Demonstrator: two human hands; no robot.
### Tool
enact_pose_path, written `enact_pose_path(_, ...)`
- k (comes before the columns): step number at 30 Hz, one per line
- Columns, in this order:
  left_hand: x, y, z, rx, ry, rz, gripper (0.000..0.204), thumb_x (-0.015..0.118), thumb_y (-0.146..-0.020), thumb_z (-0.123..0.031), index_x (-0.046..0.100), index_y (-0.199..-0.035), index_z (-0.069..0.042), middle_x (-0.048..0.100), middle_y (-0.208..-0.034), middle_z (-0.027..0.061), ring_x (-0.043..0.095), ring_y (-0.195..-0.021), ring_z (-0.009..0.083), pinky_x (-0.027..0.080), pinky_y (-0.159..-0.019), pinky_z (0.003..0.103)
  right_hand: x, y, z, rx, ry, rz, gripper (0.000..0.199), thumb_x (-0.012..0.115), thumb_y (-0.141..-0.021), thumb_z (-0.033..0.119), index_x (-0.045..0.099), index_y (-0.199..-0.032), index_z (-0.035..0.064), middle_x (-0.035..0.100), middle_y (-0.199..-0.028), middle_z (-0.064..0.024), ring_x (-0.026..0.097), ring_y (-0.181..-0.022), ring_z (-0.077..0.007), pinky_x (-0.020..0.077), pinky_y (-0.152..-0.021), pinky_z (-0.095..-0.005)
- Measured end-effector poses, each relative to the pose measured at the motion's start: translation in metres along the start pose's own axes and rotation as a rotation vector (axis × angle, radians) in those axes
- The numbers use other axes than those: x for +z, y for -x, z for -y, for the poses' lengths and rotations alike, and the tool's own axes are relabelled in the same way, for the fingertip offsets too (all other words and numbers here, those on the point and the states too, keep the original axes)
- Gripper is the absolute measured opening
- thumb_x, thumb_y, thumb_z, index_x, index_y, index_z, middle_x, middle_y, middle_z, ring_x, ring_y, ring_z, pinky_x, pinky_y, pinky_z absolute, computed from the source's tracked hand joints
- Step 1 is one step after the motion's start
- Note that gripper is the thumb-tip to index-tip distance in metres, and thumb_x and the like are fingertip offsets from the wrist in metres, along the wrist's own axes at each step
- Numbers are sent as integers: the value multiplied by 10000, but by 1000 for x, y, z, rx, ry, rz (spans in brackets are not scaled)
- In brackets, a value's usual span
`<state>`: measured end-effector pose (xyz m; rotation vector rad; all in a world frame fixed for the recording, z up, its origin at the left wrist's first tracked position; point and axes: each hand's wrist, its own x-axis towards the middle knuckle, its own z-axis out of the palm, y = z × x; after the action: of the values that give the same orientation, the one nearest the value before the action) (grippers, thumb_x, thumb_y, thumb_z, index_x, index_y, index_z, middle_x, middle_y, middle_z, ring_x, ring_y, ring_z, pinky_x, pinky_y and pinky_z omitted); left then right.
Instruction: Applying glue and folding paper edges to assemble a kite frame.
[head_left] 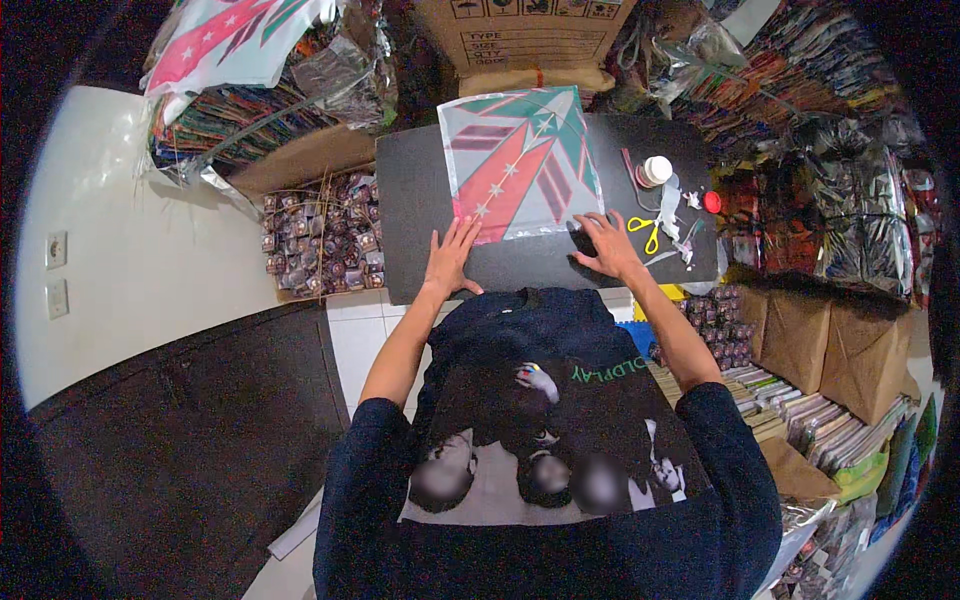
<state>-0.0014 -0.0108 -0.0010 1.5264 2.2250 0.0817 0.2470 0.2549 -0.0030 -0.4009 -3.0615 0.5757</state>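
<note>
A flat square sheet with a pink-red and green striped star design and glossy, see-through edges lies on a dark tabletop. At its lower left corner my left hand rests with fingers stretched out, the fingertips touching the sheet's edge. My right hand is at the lower right corner, fingers spread, thumb down on the table and fingertips by the edge. Neither hand grips anything. Yellow-handled scissors lie just right of my right hand, beside crumpled white scraps.
A white jar and a red cap stand on the table's right side. Left of the table is a carton of small wrapped packs. Bundled stacks and a cardboard box line the back; brown cartons stand at right.
</note>
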Motion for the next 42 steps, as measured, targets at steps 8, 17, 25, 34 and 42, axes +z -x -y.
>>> enact_pose_path(8, 0, -2, 0, -25, -22, 38, 1492, 933, -355, -465, 104, -1567, -202, 152, -1625, 24, 140, -1497, 281, 215, -1146, 637, 9, -11, 16, -105, -2, 18, 765, 679, -808, 461, 396, -1427, 114, 543, -1314, -156, 448, -1304, -303, 222, -1130, -591)
enact_pose_path(17, -2, -2, -1, -35, -52, 76, 1505, 930, -369, -488, 70, -1570, -200, 114, -1631, 15, 111, -1503, 260, 211, -1158, 622, 10, -20, 27, -124, -20, 68, 800, 694, -792, 470, 380, -1442, 126, 545, -1320, -146, 437, -1322, -298, 213, -1132, -605)
enact_pose_path(25, 0, 0, 0, -11, 22, 1, 1509, 938, -321, -431, 114, -1566, -216, 148, -1629, 28, 137, -1498, 287, 214, -1136, 660, 8, -28, 39, -102, -9, 94, 823, 701, -784, 481, 370, -1448, 126, 552, -1333, -136, 422, -1339, -297, 208, -1136, -598)
enact_pose_path(34, -3, -1, -2, -30, -78, 64, 1503, 923, -369, -511, 73, -1570, -205, 140, -1626, 23, 133, -1499, 269, 221, -1156, 622, 16, -37, 50, -115, -8, 128, 853, 719, -771, 473, 347, -1461, 135, 547, -1352, -132, 410, -1350, -302, 196, -1141, -599)
enact_pose_path(42, -4, -1, -2, -26, -59, 56, 1495, 928, -363, -494, 95, -1567, -193, 150, -1625, 30, 138, -1499, 275, 219, -1157, 619, 25, -33, 54, -185, -8, 51, 873, 717, -773, 474, 329, -1479, 141, 555, -1312, -154, 443, -1317, -302, 196, -1140, -601)
